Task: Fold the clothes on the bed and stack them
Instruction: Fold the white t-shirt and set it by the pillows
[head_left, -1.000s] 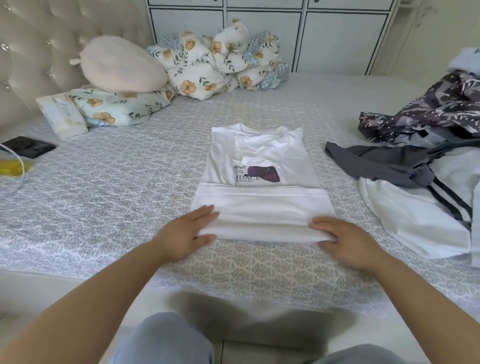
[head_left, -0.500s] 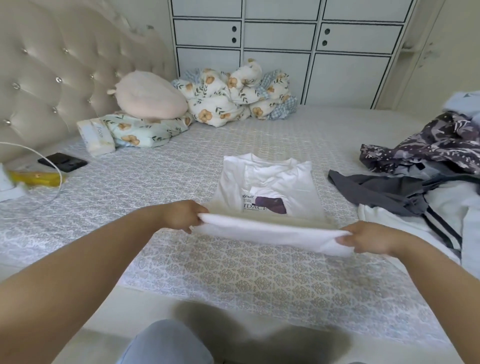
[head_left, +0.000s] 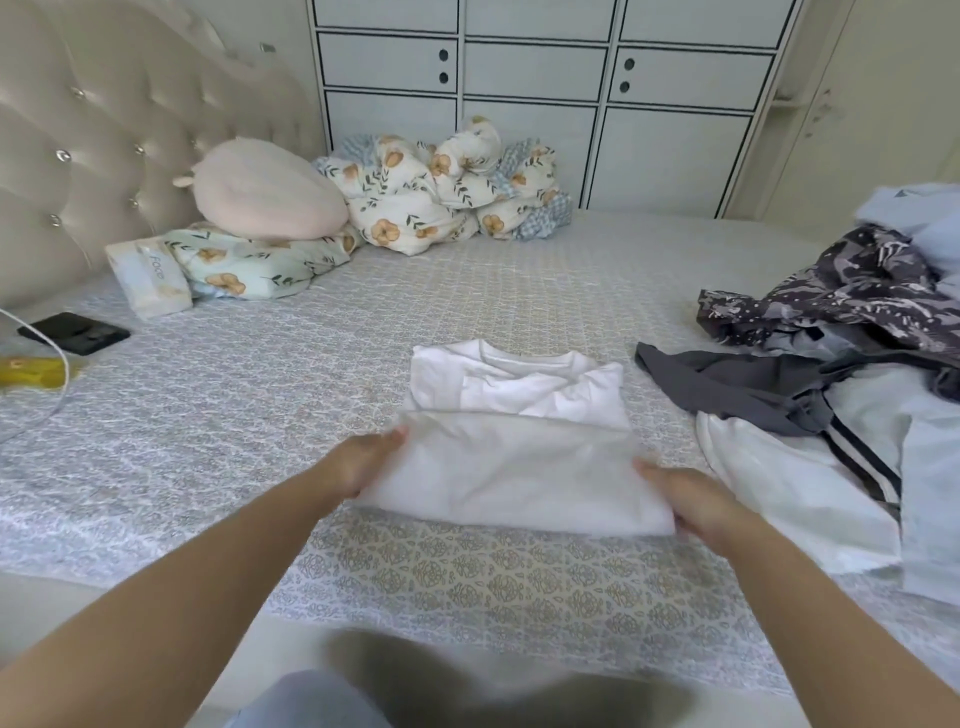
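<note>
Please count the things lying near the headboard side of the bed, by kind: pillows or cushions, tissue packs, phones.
Pillows or cushions: 2, the pink cushion lying on the floral pillow
Tissue packs: 1, the tissue pack
Phones: 1, the black phone
Total: 4

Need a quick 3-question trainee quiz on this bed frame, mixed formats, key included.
1. True or false: both hands grip the white T-shirt.
2. Which side of the T-shirt holds the unfolded clothes pile? A) left B) right
3. Fill in: the black phone lies near the ____ edge of the bed.

Key: 1 true, left hand and right hand each hold a side edge; 2 B; 3 left.
</note>
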